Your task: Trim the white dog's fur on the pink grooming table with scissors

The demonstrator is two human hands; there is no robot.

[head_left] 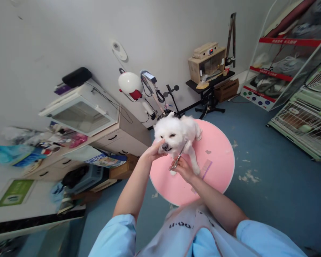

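A small white dog (173, 131) sits on a round pink table (219, 150), facing me. My left hand (155, 151) is closed on the dog's muzzle, its thumb beside the dark nose; the other fingers are mostly hidden under the chin. In my right hand (184, 170) are metal scissors (179, 156), their blades pointing up along the fur at the side of the dog's neck and cheek. To the right of that hand, a comb (207, 167) with a purple edge lies on the tabletop, near a small grey tuft (208, 152).
A white dryer (130, 82) on a stand is behind the table. At left are a cabinet (135, 125) with a glass-fronted box (82, 114) and a pet carrier (92, 178). Wire cages (305, 121) and shelves (286, 73) stand at right. Fur clumps (249, 176) lie on the floor.
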